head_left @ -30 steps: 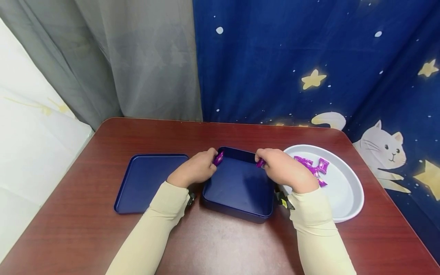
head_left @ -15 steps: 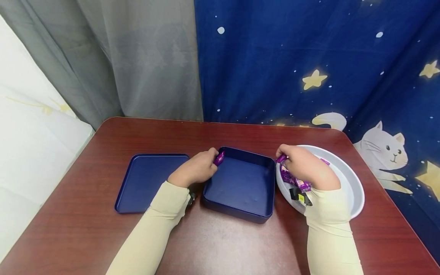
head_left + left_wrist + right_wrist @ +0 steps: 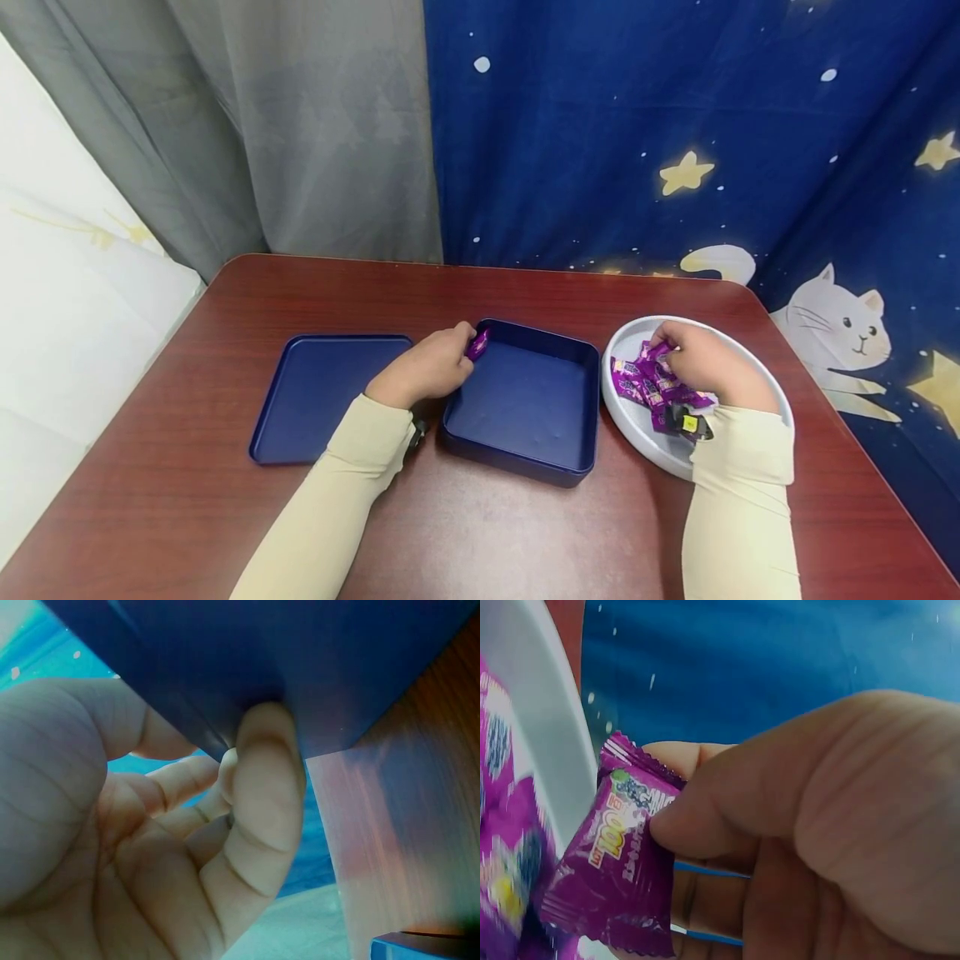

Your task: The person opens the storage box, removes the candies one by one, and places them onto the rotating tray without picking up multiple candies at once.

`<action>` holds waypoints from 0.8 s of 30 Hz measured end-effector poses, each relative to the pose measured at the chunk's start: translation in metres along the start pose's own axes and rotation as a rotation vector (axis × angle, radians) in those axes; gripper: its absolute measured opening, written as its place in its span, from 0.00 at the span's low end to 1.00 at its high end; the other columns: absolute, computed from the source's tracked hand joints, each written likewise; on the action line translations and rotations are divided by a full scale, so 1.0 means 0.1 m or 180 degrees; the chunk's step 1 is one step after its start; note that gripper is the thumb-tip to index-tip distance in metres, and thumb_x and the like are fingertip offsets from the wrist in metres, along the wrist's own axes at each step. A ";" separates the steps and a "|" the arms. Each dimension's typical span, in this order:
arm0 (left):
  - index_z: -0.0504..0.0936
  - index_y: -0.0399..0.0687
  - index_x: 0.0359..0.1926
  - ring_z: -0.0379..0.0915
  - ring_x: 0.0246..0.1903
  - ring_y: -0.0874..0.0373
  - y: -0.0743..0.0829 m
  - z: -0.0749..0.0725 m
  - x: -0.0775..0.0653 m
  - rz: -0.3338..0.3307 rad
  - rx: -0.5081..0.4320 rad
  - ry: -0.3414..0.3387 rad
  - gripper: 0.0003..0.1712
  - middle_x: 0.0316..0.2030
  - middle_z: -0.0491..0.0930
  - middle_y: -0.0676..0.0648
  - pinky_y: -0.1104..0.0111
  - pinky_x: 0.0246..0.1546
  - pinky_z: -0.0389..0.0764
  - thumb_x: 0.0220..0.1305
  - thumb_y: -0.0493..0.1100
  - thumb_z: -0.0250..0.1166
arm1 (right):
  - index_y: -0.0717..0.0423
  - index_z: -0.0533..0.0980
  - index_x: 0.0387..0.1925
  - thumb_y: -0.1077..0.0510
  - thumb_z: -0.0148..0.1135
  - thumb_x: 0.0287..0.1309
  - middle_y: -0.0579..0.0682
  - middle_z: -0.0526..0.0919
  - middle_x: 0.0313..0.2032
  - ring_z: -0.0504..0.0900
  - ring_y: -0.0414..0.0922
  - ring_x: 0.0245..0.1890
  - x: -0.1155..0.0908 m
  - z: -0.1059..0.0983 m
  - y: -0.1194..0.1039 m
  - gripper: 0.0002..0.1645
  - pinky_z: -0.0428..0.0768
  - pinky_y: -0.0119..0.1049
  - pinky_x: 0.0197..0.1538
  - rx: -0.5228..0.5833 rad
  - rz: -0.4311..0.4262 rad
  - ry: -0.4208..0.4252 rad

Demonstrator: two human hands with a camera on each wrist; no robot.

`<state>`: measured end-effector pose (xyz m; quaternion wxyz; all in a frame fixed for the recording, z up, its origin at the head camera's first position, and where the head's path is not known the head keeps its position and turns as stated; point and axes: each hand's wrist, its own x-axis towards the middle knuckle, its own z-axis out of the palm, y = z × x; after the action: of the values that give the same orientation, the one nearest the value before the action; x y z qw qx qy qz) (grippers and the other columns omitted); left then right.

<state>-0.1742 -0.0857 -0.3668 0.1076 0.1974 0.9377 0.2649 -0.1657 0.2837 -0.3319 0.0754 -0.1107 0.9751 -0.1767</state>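
My left hand grips the left wall of the dark blue rectangular box, thumb over the rim and a finger against the outer side in the left wrist view. One purple wrapped candy shows right beside those fingertips, at the box's far left corner. Over the white round tray, my right hand pinches a purple wrapped candy between thumb and fingers. Several more purple candies lie heaped on the tray under that hand, partly hidden by the hand and wrist camera.
The flat dark blue lid lies left of the box on the reddish-brown table. The tray stands close to the box's right side. Grey and blue curtains hang behind the table's far edge.
My right hand has moved right, from the box's right wall to over the tray, with a candy at its fingertips throughout. More candies on the tray now show. The left hand stays put.
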 end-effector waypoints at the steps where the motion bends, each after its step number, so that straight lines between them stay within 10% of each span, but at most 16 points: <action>1: 0.66 0.35 0.64 0.73 0.42 0.51 0.00 0.00 0.00 -0.0007 0.0001 -0.0001 0.23 0.50 0.76 0.40 0.60 0.45 0.76 0.70 0.37 0.55 | 0.63 0.77 0.46 0.69 0.55 0.56 0.57 0.80 0.37 0.76 0.54 0.36 -0.01 -0.01 0.04 0.16 0.73 0.53 0.44 0.0016 0.0065 -0.0022; 24: 0.67 0.35 0.63 0.73 0.41 0.51 0.02 -0.01 -0.02 0.0012 -0.0016 0.0007 0.23 0.49 0.77 0.40 0.61 0.44 0.76 0.70 0.37 0.55 | 0.63 0.79 0.48 0.70 0.55 0.56 0.61 0.82 0.38 0.76 0.51 0.33 -0.02 0.01 0.19 0.17 0.73 0.50 0.41 -0.0021 0.0037 -0.0140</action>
<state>-0.1725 -0.0856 -0.3647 0.1066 0.1987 0.9367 0.2678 -0.1669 0.3013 -0.3393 0.0975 -0.1090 0.9744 -0.1706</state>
